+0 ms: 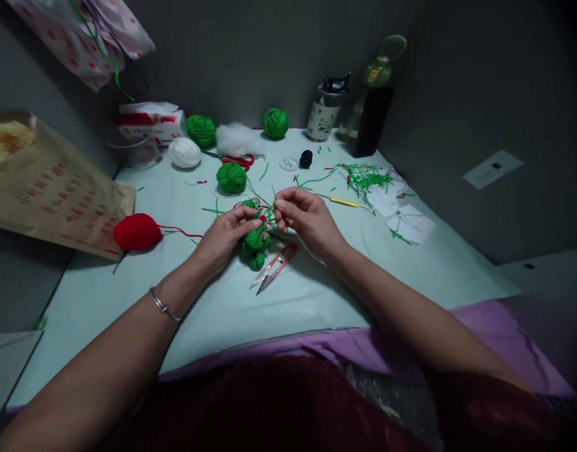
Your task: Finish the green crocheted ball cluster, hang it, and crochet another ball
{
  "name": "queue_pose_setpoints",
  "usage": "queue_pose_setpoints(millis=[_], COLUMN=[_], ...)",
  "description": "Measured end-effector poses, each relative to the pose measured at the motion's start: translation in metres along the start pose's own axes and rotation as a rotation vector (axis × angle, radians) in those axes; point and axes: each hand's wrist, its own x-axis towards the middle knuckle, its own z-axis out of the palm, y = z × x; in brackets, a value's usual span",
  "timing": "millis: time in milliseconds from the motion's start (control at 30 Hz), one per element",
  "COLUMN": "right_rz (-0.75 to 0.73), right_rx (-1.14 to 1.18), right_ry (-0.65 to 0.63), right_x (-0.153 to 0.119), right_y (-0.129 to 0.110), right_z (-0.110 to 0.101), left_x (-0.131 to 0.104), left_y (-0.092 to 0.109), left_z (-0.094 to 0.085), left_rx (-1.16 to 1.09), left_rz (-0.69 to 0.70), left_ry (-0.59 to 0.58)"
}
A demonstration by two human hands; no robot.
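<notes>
My left hand (pixel 229 237) is closed on a green crocheted piece (pixel 254 242) near the middle of the table, its thumb beside a small red spot. Just right of it, my right hand (pixel 303 218) pinches a thin needle (pixel 274 189) that points upward between thumb and forefinger. Loose green and red strands lie around and behind the crocheted piece. Thread snips with orange handles (pixel 279 260) rest on the table below my hands, blades toward the lower left. Behind my left hand sits a green yarn ball (pixel 231 177).
A red yarn ball (pixel 137 232) and a paper bag (pixel 57 188) stand left. Behind are white yarn (pixel 184 153), red-handled scissors (pixel 238 161), stuffing (pixel 238 139), a jar (pixel 323 116) and a bottle (pixel 367 107). A yellow crochet hook (pixel 345 201) and green scraps (pixel 368 181) lie right.
</notes>
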Motion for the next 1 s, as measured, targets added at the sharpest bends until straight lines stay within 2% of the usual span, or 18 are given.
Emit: queue_pose_setpoints(millis=[267, 467, 733, 1000], right_rz=[-0.215, -0.287, -0.124, -0.106], right_rx=[-0.484, -0.747, -0.679, -0.629], right_ry=[0.051, -0.021, -0.063, -0.071], right_x=[-0.005, -0.007, -0.009, -0.009], right_y=[-0.001, 0.001, 0.0, -0.001], right_z=[-0.002, 0.0, 0.003, 0.004], left_x=[-0.002, -0.002, 0.001, 0.0], left_y=[0.011, 0.012, 0.008, 0.011], left_z=[0.001, 0.003, -0.001, 0.001], left_rx=[-0.098, -0.093, -0.119, -0.109], left_rz=[-0.017, -0.012, 0.025, 0.032], left_ry=[0.101, 0.151, 0.176, 0.159])
